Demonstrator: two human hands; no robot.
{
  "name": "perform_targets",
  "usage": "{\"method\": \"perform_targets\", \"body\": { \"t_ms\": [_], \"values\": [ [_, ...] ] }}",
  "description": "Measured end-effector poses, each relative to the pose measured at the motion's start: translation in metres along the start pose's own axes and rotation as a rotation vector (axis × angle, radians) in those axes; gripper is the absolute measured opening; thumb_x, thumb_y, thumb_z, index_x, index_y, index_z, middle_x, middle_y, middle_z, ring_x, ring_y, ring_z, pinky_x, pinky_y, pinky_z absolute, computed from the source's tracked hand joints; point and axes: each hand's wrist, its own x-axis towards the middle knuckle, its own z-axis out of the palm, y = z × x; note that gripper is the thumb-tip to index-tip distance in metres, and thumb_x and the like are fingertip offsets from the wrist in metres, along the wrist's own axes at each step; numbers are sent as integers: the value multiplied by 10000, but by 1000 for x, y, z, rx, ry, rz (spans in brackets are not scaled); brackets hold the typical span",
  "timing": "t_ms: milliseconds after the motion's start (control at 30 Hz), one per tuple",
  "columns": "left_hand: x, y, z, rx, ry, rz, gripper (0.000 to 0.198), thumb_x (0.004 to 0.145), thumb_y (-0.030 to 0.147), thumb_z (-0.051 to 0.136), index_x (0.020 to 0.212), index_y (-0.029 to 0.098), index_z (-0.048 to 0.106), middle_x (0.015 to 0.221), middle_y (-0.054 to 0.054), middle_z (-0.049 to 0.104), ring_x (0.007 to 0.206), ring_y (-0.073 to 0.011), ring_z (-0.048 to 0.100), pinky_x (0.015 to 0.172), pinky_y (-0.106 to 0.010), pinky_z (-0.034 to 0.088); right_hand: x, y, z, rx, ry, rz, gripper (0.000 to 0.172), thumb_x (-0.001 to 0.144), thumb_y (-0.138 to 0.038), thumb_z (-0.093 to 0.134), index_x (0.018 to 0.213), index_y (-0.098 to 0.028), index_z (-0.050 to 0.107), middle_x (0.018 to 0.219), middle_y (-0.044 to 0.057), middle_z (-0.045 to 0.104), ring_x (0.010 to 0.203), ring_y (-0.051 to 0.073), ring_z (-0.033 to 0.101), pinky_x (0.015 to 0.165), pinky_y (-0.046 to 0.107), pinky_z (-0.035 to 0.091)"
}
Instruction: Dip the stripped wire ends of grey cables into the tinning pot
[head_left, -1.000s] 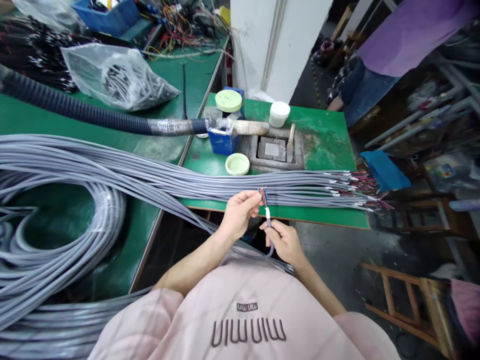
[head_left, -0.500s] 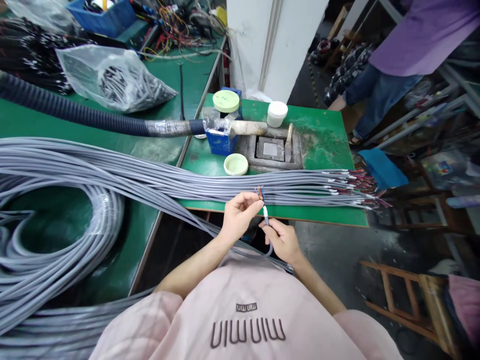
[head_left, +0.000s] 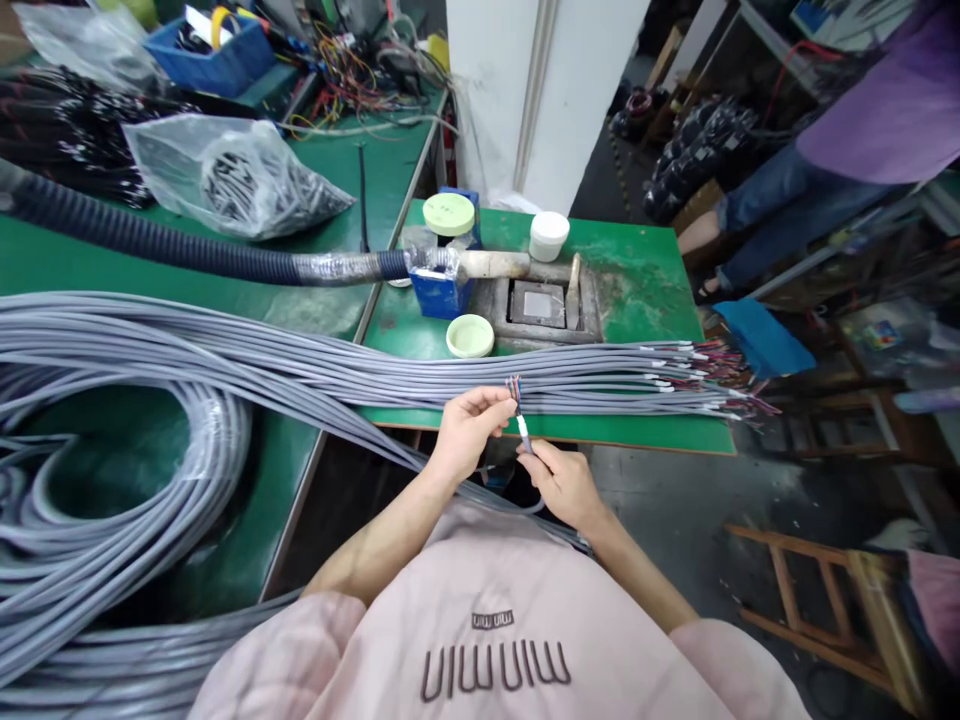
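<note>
Already, across the green desk [head_left: 645,290], a big bundle of grey cables [head_left: 360,372] lies with ends bared. Just off the near edge — right hand [head_left: 564,486], grip closed on one cable [head_left: 523,434]; left hand [head_left: 465,432] pinching its coloured wires [head_left: 514,387].

coloured wires [head_left: 514,385] at the tip of the cable [head_left: 523,435] are too small to count; the grey coil [head_left: 229,440] runs off the left edge.

The co-worker in purple [head_left: 877,120] moved toward the right; the left hand [head_left: 466,430] and right hand [head_left: 564,482], pinching the grey cable end [head_left: 523,432], shifted slightly leftward along the table edge [head_left: 637,432].
</note>
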Motion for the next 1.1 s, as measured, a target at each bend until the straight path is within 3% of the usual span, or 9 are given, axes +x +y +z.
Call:
{"method": "perform_targets", "body": {
  "t_ms": [333,500,633,733,867,1000,1100],
  "values": [
    [3,4,1,173,20,139,229,647,339,780,656,150,652,584,14,620,502,-65,492,495,-193,398,2,-3,-3,-7,-14,27,265,936,-328,455,905,-191,680,551,-2,646,493,113,589,555,201,432],
    [-7,-9,6,323,111,476,104,726,280,721,684,190,688,658,-5,659,586,-107,544,607,-251,453,3,0,-4,333,-18,184,310,919,-405,465,982,-180,669,504,-23,601,445,114,542,506,220,431],
    [-18,-17,11,465,14,631,28,737,242,711,725,235,735,597,8,619,557,-115,515,586,-260,440,12,3,-7,709,-96,217,478,873,-550,490,1097,-152,630,493,-25,588,429,128,526,486,246,439],
    [-23,-20,15,434,-23,591,38,741,243,707,717,232,735,614,4,620,550,-110,513,575,-258,440,19,4,-6,862,-41,219,488,852,-555,521,1070,-138,650,424,-46,516,361,113,447,428,238,382],
    [-23,-19,24,223,-18,413,147,712,319,749,654,195,696,607,2,602,541,-102,504,555,-257,433,22,4,1,885,141,179,331,857,-440,569,993,-167,698,406,-62,488,373,101,452,463,243,410],
    [-21,-11,28,-4,-67,256,248,675,396,784,635,183,664,552,18,574,508,-103,512,537,-266,449,23,3,-4,745,271,103,238,847,-376,596,950,-206,727,555,-19,625,494,125,561,549,284,490],
    [-20,-6,25,-3,-75,273,221,672,380,791,659,185,689,590,8,602,535,-104,530,544,-261,453,26,-3,-17,519,274,44,181,843,-331,610,924,-234,740,755,26,715,616,157,635,605,309,529]
  ]
}}
